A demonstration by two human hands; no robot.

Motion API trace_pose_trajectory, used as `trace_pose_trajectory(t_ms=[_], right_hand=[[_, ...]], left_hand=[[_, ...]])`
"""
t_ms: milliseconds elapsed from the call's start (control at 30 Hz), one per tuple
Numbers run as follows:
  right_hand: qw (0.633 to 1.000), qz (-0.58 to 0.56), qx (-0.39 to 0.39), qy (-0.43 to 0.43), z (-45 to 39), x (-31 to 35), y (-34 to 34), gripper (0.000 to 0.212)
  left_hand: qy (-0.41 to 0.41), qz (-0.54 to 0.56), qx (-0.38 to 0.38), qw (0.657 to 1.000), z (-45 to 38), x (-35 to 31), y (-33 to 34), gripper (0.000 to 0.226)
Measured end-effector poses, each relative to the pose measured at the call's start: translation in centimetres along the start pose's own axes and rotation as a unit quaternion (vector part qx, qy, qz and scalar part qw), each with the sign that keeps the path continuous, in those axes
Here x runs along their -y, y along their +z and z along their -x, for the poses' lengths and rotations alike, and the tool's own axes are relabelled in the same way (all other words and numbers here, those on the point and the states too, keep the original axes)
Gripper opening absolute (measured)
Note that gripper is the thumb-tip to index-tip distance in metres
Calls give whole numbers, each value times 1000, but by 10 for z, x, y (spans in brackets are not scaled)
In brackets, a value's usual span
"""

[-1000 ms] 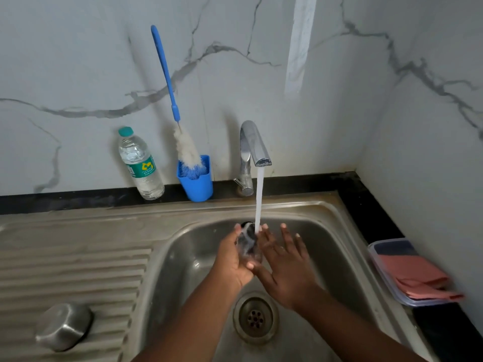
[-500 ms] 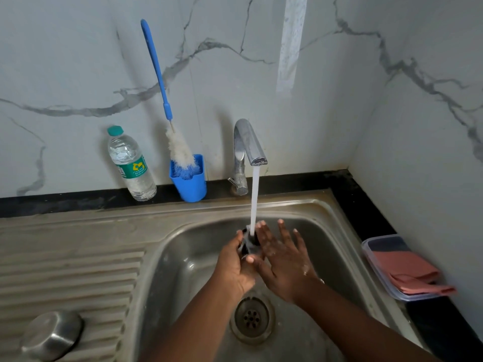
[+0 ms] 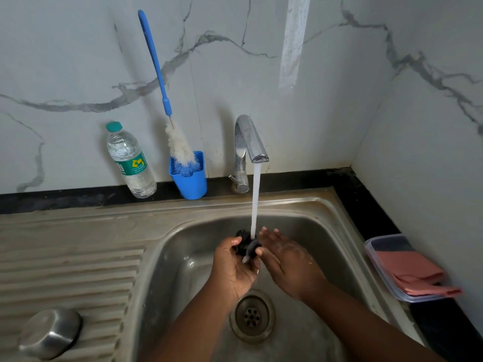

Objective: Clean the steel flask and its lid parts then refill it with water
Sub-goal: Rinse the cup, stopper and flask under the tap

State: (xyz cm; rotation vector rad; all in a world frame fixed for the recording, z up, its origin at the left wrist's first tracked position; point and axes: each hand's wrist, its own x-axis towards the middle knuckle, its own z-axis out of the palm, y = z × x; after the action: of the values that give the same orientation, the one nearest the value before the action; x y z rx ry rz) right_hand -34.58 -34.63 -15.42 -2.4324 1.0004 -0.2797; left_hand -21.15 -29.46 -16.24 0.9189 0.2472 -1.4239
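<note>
My left hand (image 3: 234, 267) grips a small black lid part (image 3: 245, 246) under the running water from the steel tap (image 3: 248, 142), over the sink basin (image 3: 188, 246). My right hand (image 3: 285, 259) is beside it on the right, fingers straight and wet, touching the part's right side. A steel cap (image 3: 49, 333) lies upside down on the ribbed drainboard at the lower left. The flask body is not in view.
A blue-handled bottle brush (image 3: 167, 100) stands in a blue cup (image 3: 189, 176) against the marble wall, next to a plastic water bottle (image 3: 129, 160). A clear tub with pink cloths (image 3: 407, 270) sits on the black counter at the right. The drain (image 3: 252, 316) lies below my hands.
My right hand's fingers have drawn closer together and shifted alongside the part. The black part has turned in my left hand under the stream.
</note>
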Motion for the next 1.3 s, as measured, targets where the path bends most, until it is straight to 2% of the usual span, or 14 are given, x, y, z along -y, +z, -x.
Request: trace_pose_trajectory(t_ms=[100,167,233,300,467,600,700,800,867,967,1067,1167,1233,1300], right_hand=[[992,-78,-38,87,-14,2,-3,65],[993,-95,-38,54,-17,9,-6,56],[994,-103,-11,-23,-18,17,-3,49],[993,-100,-17,-62,-15,20,3,50],[976,-174,-127,-34,-11,12,6,45],[953,-246,-172,31,-14,20,7,33],[966,-212,-145,14,-11,23,11,39],[981,-152,-112,-45,-10,25,20,56],[988,-90,-94,-80,-11,22,25,60],[983,-30,-118,-136,-9,16,30,55],[986,-69,-127,-81,-2,10,35,60],[985,-150,-82,13,0,7,37,67],[983,-167,-72,18,-1,9,37,81],[982,-171,-71,25,-5,14,35,76]], left_hand=[[18,-20,-8,1000,-4,3,0,23],[48,-59,-3,997,-9,6,0,22],[81,-97,10,992,-10,7,3,24],[102,-114,28,988,-10,7,5,27],[110,-85,60,988,-9,8,1,14],[112,-50,75,990,-8,2,-2,43],[107,-85,45,990,-7,-1,0,38],[76,-92,21,993,-8,1,3,42],[57,-73,35,995,-6,4,4,42],[50,-53,65,995,-1,5,8,38],[63,-36,48,996,-1,0,9,39],[64,-31,32,997,-4,-4,8,52],[56,-52,23,997,-5,0,10,56],[56,-77,16,995,-3,4,11,55]])
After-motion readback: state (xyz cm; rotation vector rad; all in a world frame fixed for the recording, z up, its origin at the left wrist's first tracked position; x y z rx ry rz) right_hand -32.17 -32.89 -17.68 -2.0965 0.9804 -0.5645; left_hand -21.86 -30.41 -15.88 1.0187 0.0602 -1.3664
